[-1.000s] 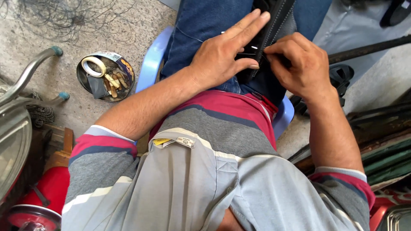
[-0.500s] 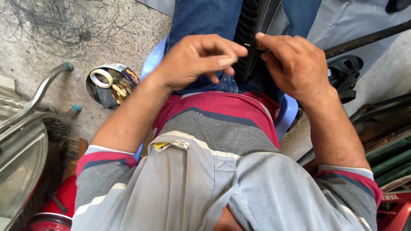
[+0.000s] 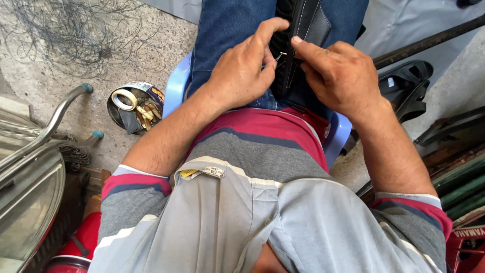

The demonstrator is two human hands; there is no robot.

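A black leather-like piece (image 3: pixel 308 20) with white stitching lies on my lap over blue jeans (image 3: pixel 230 25). My left hand (image 3: pixel 242 71) rests on my thigh, its thumb and fingers pinched on a thin metal needle (image 3: pixel 279 55) at the seam. My right hand (image 3: pixel 333 76) holds the black piece from the right, with the index finger stretched to the seam beside the needle tip. The two hands almost touch. The lower part of the black piece is hidden under my hands.
I sit on a light blue plastic stool (image 3: pixel 177 86). A round tin (image 3: pixel 134 106) with a tape roll and small bits stands on the concrete floor at left, near metal tubes (image 3: pixel 55 121). Tangled wire (image 3: pixel 65 40) lies at the far left. Black sandals (image 3: pixel 409 91) and bars lie at right.
My left hand lay flat with fingers spread on the black piece; it has curled and now pinches the needle at the seam. My right hand stayed on the piece.
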